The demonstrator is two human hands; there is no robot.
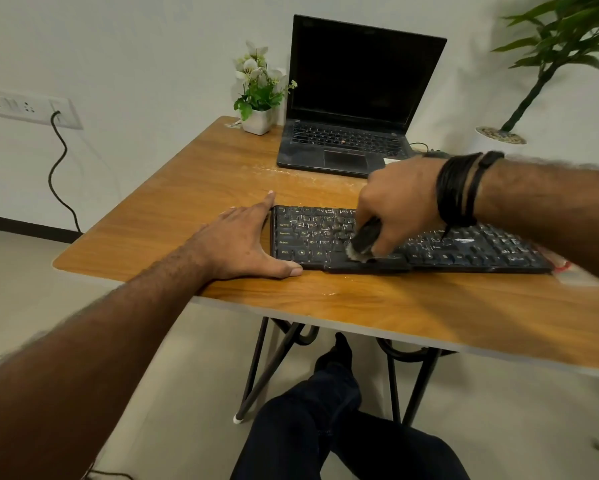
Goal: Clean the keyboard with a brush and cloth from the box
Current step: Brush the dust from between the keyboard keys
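Our right fingers (386, 233) are curling round the brush (364, 241), gripping its dark handle, with the pale bristles touching the keyboard (464, 251) near its front edge, about the middle of the board. The right hand (400, 206) is blurred, so we cannot tell exactly how each finger is lying. Dark bands (459, 188) are sitting on that wrist. Our left hand (237, 242) is lying flat on the table (187, 188), fingers straight and close together along the keyboard's left end, thumb spread out and touching its front left corner. The keyboard is lying across the near half of the table, its right end running under our right forearm. Just beside that end something clear with red on it is showing (568, 270); we cannot tell what it is. Behind the keyboard a laptop (360, 98) is standing open with a dark screen, and a small potted flower (258, 95) is standing just left of it. Our legs (326, 410) are showing under the table.
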